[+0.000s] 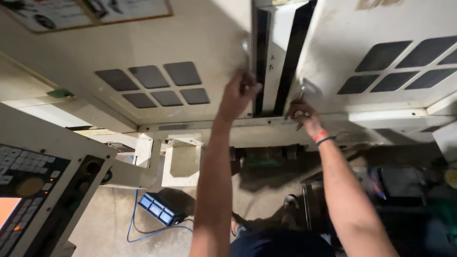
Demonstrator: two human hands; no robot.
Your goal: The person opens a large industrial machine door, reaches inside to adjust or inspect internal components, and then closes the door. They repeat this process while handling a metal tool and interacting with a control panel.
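Two cream sliding machine doors with dark window panels meet in front of me, a narrow dark gap between them. My left hand (239,94) grips the metal handle (246,50) on the edge of the left door (190,43). My right hand (303,116) is closed around the metal handle (304,88) of the right door (362,28). A red and a dark band sit on my right wrist.
A control panel (33,190) with keys and an orange screen stands at the lower left. A blue foot pedal box (159,208) with a blue cable lies on the concrete floor. Dark equipment fills the lower right. My sandalled foot (290,204) shows below.
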